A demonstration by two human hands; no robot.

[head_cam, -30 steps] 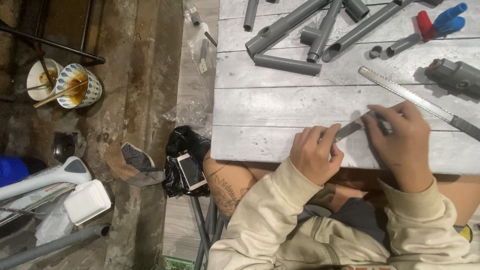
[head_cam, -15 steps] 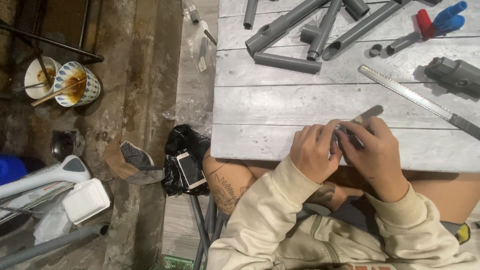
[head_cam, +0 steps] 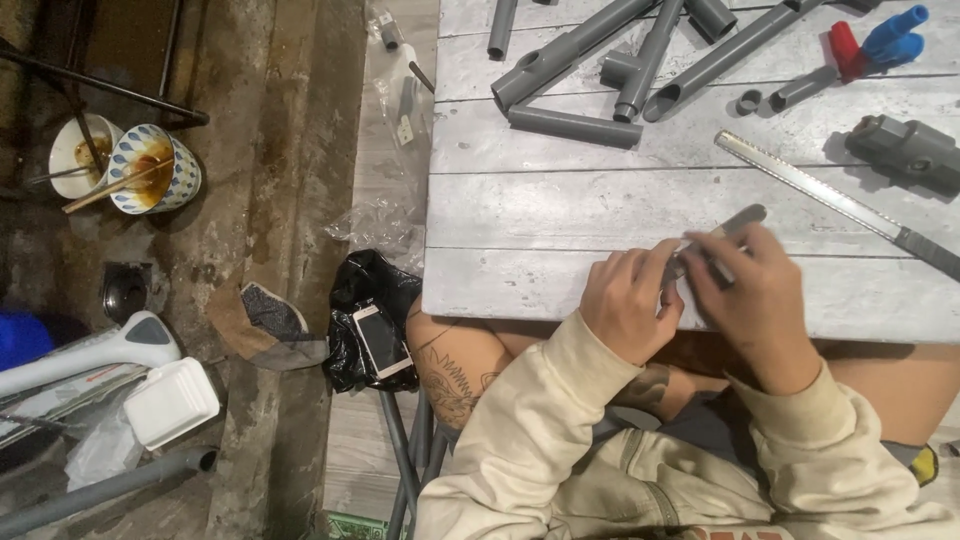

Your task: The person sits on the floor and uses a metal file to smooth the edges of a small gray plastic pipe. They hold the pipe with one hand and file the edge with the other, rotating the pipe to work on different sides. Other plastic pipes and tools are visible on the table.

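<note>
1. left hand point(head_cam: 628, 303) was curled, fingers pinching one end of a small grey pipe piece point(head_cam: 722, 238).
2. right hand point(head_cam: 752, 290) was closed around its middle.
3. the piece lay between both hands on the grey table point(head_cam: 540, 215), its tip poking out above the right hand.

Both cream-sleeved forearms reach forward; the left hand point(head_cam: 630, 300) and right hand point(head_cam: 755, 290) meet, fingers curled closed together.
</note>
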